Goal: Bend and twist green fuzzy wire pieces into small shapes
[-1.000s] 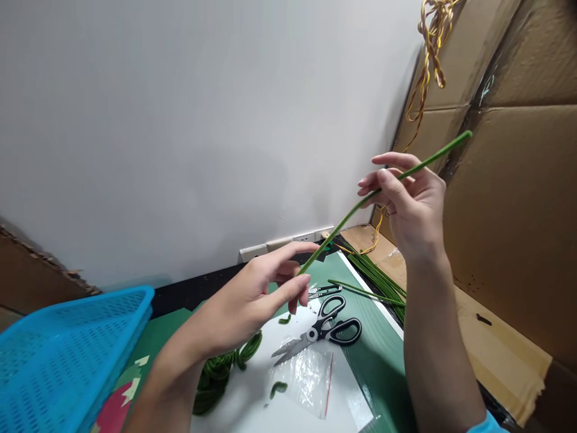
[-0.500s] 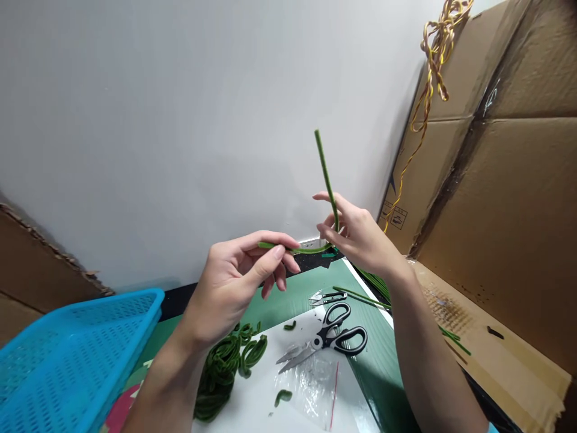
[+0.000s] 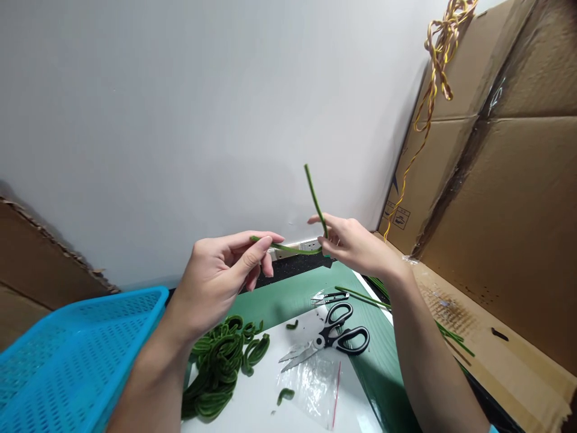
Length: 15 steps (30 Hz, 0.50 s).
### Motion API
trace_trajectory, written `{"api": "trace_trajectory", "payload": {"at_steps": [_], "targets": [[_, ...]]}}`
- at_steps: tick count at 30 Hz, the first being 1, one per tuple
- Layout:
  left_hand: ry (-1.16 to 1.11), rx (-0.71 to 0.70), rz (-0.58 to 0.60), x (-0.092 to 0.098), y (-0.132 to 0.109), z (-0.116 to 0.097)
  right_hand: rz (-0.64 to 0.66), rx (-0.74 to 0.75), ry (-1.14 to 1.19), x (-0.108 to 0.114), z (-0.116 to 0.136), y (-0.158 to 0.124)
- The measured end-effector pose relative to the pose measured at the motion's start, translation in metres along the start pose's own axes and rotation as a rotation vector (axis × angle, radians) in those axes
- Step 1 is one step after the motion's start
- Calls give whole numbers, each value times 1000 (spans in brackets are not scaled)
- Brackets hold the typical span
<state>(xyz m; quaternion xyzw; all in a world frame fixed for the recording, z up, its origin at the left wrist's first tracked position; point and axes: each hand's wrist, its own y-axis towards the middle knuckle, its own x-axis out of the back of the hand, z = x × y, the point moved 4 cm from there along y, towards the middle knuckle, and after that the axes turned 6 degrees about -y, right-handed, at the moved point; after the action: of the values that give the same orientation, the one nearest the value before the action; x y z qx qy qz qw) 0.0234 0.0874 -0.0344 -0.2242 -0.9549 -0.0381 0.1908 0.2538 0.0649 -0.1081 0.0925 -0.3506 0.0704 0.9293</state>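
Observation:
A fuzzy green pipe cleaner (image 3: 295, 249) is held in the air between my hands, above the table. My left hand (image 3: 229, 264) pinches one end between thumb and forefinger. Further along, my right hand (image 3: 351, 240) grips it at a bend, and the free end rises up and to the left. Below lie black-handled scissors (image 3: 321, 341) with their blades slightly apart, and small thread snips (image 3: 331, 296) behind them. A heap of coiled green pipe cleaners (image 3: 220, 361) sits below my left hand. Two short curled pieces (image 3: 285, 396) rest near the scissors.
A blue plastic basket (image 3: 135, 307) stands at left. A clear zip bag (image 3: 311, 385) lies on a white sheet (image 3: 256, 403) over the green mat (image 3: 288, 282). Straight green stems (image 3: 363, 296) lie at right, beside a large cardboard box (image 3: 518, 198). Twisted yellow cord (image 3: 439, 60) hangs there.
My right hand has moved down and slightly left, bringing the raised end of the pipe cleaner lower. My left hand has shifted slightly left.

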Motion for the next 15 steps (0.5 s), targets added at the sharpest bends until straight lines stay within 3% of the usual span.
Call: {"api": "trace_trajectory", "payload": {"at_steps": [8,15], "targets": [[24,-59,28,-3,-5,-4,-285,-88,118,28,-27,-12],[-17,-136,-40,6,-8,-12,-545,-124,135,49,-40,-24]]}}
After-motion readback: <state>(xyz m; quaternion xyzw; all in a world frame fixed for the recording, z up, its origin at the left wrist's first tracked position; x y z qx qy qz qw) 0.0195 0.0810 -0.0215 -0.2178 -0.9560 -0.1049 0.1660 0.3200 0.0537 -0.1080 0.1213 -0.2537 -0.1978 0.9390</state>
